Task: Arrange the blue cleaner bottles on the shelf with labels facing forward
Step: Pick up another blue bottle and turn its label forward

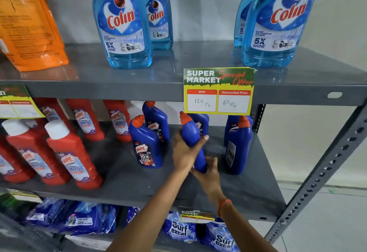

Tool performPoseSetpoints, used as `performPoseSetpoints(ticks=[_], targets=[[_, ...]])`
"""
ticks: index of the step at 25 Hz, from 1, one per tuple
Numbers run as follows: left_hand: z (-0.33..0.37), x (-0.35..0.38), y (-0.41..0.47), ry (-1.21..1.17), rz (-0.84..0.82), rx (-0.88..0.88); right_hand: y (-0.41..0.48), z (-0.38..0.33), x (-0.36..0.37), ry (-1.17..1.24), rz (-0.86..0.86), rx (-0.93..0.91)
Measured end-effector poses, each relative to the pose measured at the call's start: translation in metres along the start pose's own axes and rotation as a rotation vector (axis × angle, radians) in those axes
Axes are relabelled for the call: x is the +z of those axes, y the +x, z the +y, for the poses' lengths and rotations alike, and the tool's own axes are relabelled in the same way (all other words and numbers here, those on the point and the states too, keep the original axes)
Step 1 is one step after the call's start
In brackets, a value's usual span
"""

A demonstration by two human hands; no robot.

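Blue bottle (pixel 191 134) in both hands' fingers (pixel 203 138)

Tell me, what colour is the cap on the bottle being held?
Orange-red, on the held blue bottle; the head view shows it clearly.

Soft, even daylight fills the scene, bright on the pale wall at the right. The glossy grey upper shelf (pixel 178 61) shows faint reflections of the light-blue spray bottles (pixel 123 23) standing on it. The middle shelf (pixel 127 172) is dimmer, shaded by the board above. Wide-angle distortion bends the shelf upright (pixel 327 162) and tilts the red bottles (pixel 73 156) at the left; edges look slightly soft.
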State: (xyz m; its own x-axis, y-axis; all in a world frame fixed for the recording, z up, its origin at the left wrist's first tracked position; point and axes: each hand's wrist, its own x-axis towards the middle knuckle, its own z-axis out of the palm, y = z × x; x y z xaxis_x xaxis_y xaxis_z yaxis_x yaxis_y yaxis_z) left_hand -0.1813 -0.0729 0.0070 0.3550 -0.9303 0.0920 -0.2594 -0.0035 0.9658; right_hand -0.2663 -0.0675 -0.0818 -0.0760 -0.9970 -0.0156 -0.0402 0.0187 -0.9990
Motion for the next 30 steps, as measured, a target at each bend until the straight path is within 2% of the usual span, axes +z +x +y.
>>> performPoseSetpoints(ticks=[3,8,13,17,24,30], targets=[[-0.005,-0.012,0.022,-0.046,-0.031,0.019,0.001,0.004,-0.003,-0.047,-0.037,-0.036],[-0.006,-0.028,0.043,-0.201,-0.324,0.085,0.021,0.003,-0.014,-0.078,-0.161,0.012],[-0.010,-0.034,0.055,-0.224,-0.494,0.102,0.040,-0.009,-0.019,-0.203,-0.089,0.040],[-0.013,-0.037,0.062,-0.213,-0.538,0.096,0.039,-0.010,-0.013,-0.233,0.014,0.028],[-0.022,-0.040,0.063,-0.278,-0.577,0.033,0.038,-0.005,-0.006,-0.327,0.066,-0.003],[-0.028,-0.042,0.055,-0.275,-0.535,0.020,0.028,-0.006,0.000,-0.352,0.126,-0.012]])
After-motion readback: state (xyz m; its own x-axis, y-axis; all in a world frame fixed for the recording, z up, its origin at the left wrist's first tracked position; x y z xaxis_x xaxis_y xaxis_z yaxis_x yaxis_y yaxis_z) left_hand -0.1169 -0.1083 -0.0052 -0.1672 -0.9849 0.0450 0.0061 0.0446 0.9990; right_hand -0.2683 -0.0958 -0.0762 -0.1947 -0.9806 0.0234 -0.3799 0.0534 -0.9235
